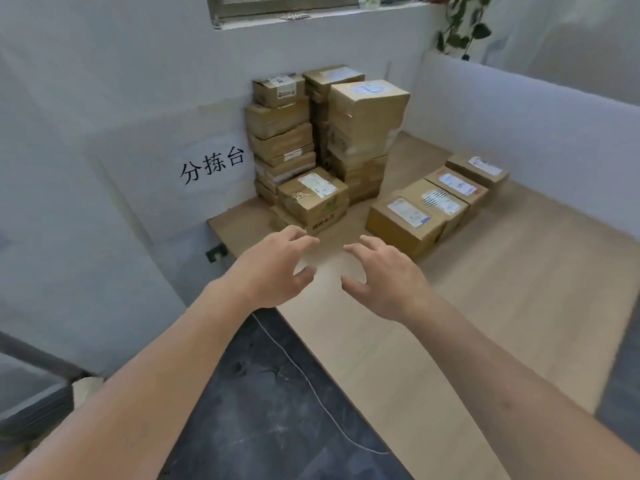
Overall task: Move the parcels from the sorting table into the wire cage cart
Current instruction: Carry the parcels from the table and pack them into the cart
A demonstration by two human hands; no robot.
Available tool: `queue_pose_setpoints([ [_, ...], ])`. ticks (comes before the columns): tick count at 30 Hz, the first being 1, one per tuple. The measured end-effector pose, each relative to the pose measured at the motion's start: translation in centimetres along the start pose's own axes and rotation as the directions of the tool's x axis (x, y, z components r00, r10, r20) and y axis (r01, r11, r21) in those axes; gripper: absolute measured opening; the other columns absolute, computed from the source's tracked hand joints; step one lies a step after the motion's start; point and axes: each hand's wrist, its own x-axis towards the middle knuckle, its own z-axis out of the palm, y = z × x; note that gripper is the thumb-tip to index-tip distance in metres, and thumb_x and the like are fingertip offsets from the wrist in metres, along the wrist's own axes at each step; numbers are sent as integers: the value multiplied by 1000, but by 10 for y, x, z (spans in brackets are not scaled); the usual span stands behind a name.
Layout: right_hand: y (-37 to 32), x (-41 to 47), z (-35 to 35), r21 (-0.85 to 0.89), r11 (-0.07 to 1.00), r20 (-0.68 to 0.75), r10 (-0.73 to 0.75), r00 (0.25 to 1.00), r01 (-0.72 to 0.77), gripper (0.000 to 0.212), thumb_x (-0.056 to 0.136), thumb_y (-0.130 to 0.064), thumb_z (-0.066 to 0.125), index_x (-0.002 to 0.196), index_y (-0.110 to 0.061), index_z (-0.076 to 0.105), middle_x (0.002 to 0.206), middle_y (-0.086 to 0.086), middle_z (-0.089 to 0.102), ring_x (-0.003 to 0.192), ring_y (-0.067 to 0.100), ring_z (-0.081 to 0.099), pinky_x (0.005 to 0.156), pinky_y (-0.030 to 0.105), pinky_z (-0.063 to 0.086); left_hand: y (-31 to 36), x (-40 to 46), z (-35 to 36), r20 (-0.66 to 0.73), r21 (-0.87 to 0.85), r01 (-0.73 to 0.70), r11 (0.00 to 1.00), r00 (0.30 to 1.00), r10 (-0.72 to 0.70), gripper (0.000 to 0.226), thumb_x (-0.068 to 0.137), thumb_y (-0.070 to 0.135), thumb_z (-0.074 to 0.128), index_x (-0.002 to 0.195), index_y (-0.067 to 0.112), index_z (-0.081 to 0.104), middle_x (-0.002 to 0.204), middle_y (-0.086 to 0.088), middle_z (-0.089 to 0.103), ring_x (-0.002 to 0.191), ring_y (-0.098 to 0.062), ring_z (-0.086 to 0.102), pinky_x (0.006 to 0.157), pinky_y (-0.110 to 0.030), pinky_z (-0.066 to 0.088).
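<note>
Bare surface (398, 341) runs from the near edge up between the tall stacks of parcels (325, 133) at far left and the row of four parcels (440, 202) at right, a lane walled by the left partition (104, 185) and the right partition (536, 133).

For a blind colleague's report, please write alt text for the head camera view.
A person's bare left hand and right hand reach, open and empty, over a pale wooden sorting table toward a small brown cardboard parcel with a white label. Behind it rise tall stacks of brown cardboard parcels; a row of four labelled brown parcels lies to the right.
</note>
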Motion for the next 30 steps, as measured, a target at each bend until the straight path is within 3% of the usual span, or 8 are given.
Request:
queue_pose_setpoints([
  [10,40,11,5,74,956,-42,286,957,-283,60,99,-53,53,154,-33,42,165,1,34,145,23,40,113,41,42,7,73,16,105,11,-240,971,966,237,54,103,42,57,154,27,44,154,5,42,134,-18,50,102,-34,52],
  [14,65,26,9,109,935,-47,344,938,-337,62,99,-51,53,156,-32,40,165,2,32,147,24,39,113,40,40,7,113,33,150,24,-294,955,946,287,52,103,42,55,152,26,45,152,2,42,132,-21,51,100,-38,53],
  [30,195,132,38,198,880,92,422,902,-432,60,98,-51,54,154,-33,41,165,2,32,147,24,38,114,40,40,30,266,128,319,14,-258,966,917,241,45,103,40,53,144,23,49,147,-1,45,129,-25,51,97,-42,53],
])
